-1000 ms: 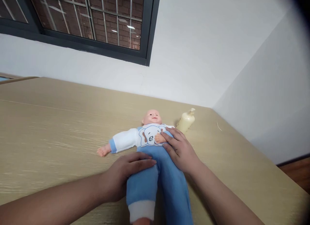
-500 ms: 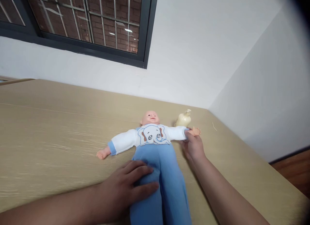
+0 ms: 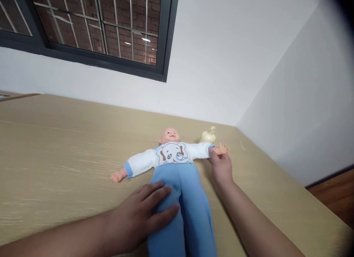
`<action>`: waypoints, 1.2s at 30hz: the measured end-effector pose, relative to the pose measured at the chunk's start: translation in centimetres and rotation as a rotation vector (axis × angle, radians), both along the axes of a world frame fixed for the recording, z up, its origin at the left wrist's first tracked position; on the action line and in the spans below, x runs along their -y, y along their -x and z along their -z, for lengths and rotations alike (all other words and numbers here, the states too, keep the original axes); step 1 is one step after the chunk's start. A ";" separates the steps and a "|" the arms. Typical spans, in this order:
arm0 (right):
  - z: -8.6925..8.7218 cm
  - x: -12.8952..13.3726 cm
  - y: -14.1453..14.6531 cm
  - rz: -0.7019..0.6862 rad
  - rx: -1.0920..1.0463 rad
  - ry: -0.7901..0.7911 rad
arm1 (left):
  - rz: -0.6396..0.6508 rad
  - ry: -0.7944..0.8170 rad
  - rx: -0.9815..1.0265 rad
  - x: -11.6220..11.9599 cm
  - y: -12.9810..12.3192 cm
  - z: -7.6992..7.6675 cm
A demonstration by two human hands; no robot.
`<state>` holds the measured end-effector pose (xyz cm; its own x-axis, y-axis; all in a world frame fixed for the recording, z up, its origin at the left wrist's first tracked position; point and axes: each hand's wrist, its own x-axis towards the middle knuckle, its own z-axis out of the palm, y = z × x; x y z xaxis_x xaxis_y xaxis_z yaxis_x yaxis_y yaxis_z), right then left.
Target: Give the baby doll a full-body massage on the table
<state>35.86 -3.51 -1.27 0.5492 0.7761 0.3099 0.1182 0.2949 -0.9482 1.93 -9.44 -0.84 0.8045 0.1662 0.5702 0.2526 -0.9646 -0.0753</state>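
A baby doll (image 3: 169,136) lies on its back with both arms spread and its head toward the wall. It wears a white top (image 3: 141,162) with blue cuffs and an elephant picture, and blue trousers (image 3: 190,183). My left hand (image 3: 149,209) rests with fingers apart on the trouser leg at the left. At the doll's outstretched arm on the right, my right hand (image 3: 222,168) pinches the sleeve cuff at the wrist; the doll's small hand sticks out beyond my fingers. The doll's feet are out of view.
Behind the held arm stands a glossy cream pump bottle (image 3: 208,136). A thin pale strand (image 3: 242,145) lies on the wooden table (image 3: 69,139) to the right. White walls meet in a corner behind, below a dark-framed barred window (image 3: 110,61).
My right hand has shifted slightly at the cuff, more of its back now showing. My left hand stays on the trouser leg. The view has moved a little.
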 end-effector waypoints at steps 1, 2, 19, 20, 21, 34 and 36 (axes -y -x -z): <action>-0.4 0.5 0.7 0.052 0.111 -0.033 | -0.001 0.013 0.011 -0.1 0.2 0.0; -0.9 1.0 1.3 0.088 0.199 -0.065 | 0.008 0.040 0.024 -0.3 0.4 -0.1; -0.9 1.6 4.5 -0.239 0.989 -0.074 | 0.132 0.541 0.190 -3.7 -0.1 0.0; -1.0 1.5 4.6 -0.248 0.995 -0.059 | 0.138 0.548 0.190 -3.7 -0.1 -0.1; -1.1 1.5 4.6 -0.253 1.003 -0.042 | 0.141 0.551 0.190 -3.7 -0.2 -0.1; -0.3 1.4 3.3 -0.233 0.754 0.037 | 0.115 0.368 0.135 -2.4 0.2 -0.1; 0.2 0.9 2.5 -0.187 0.542 0.100 | 0.132 0.294 0.109 -2.0 0.2 -0.5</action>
